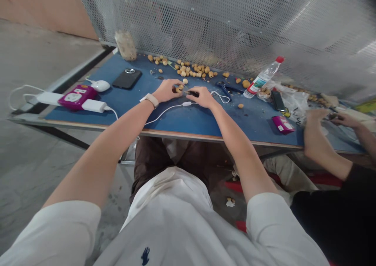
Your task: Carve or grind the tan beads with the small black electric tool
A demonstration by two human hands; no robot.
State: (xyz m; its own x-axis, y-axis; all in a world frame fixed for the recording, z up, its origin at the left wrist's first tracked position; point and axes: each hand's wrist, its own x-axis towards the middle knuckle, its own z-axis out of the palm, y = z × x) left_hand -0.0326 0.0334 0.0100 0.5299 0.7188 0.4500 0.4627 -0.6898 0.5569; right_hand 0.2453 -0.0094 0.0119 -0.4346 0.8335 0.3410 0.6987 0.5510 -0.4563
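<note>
My left hand [169,90], with a pale band on the wrist, pinches a small round tan nut-like ball [179,88] above the blue tabletop [182,119]. Facing it, my right hand [202,97] is closed around a small dark-handled tool [193,94]. The tool's thin metal tip points at the ball; whether they touch I cannot tell. Just beyond the fingers lies a paler round ball [185,81]. A white cable [167,108] with a small inline piece [187,103] runs beneath my hands.
Many similar balls [194,69] lie along the mesh panel [188,23]. Left are a phone [127,78], purple power cube [78,97] and plastic bag [125,45]. Right are blue-handled pliers [225,90], a bottle [263,78], a purple box [282,124] and a co-worker's hands [342,119].
</note>
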